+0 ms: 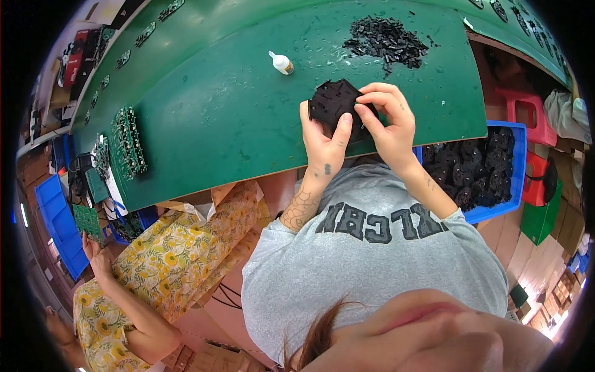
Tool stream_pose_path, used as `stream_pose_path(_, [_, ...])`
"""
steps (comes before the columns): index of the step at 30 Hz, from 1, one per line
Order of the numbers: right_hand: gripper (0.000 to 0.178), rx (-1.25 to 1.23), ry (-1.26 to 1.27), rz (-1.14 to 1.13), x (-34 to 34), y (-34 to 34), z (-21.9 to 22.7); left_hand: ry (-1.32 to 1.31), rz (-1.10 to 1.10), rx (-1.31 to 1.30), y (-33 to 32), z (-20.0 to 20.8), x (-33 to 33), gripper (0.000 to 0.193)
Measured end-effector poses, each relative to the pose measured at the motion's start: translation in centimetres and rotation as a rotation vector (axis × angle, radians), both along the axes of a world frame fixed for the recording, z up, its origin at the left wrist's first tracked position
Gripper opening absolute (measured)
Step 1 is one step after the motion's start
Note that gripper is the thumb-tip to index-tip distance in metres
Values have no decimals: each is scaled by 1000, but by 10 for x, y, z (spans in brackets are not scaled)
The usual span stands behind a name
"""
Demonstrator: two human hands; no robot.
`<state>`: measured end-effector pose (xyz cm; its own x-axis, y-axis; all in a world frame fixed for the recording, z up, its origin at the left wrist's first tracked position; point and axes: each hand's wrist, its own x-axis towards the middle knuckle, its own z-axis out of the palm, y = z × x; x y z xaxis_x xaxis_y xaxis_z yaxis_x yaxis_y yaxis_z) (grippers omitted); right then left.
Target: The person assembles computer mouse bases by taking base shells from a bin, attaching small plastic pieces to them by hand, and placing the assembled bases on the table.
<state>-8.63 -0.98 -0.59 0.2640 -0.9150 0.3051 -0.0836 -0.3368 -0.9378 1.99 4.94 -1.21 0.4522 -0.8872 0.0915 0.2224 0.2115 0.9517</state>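
Note:
A black plastic housing (pixel 331 102) with angular edges is held over the front part of the green table. My left hand (pixel 323 141) grips it from the near left side, thumb laid across its upper face. At the housing's right edge, my right hand (pixel 392 118) has its thumb and index finger pinched together, touching the part. Whether a small piece sits between those fingertips is too small to tell. Beyond my hands stands a small white squeeze bottle (pixel 282 64) with a nozzle. A heap of small black plastic pieces (pixel 387 43) lies farther back on the right.
The green table (pixel 217 118) bears green circuit boards (pixel 128 142) at its left end. A blue crate (pixel 519 167) of black parts stands by my right side, near a red stool (pixel 527 111). To my left, a person in a yellow floral garment (pixel 180 254) holds a circuit board (pixel 88 222).

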Motion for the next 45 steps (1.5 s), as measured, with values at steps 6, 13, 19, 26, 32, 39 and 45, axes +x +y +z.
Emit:
stream_pose_path(6, [8, -223, -15, -39, -22, -27, -5, -18, 80, 58, -3, -12, 2, 44])
stream_pose_path(13, [15, -129, 242, 171, -69, -29, -2, -40, 127, 7, -2, -15, 7, 45])
stream_pose_path(19, [20, -328, 427, 359, -58, -13, -1, -21, 100, 27, -3, -13, 9, 41])
stream_pose_path(26, [16, -400, 547, 497, -49, -17, 6, -13, 117, 25, -4, -10, 6, 40])
stream_pose_path(32, [13, 67, 206, 130, -55, -29, 9, -9, 76, 18, -3, -13, 6, 41])
stream_pose_path(39, [19, 211, -61, 156, -28, -20, 16, -26, 59, 9, -6, -3, 3, 45])
stream_pose_path(45, [13, 135, -166, 55, -9, -10, 16, -20, 37, -6, -4, -5, 3, 50])
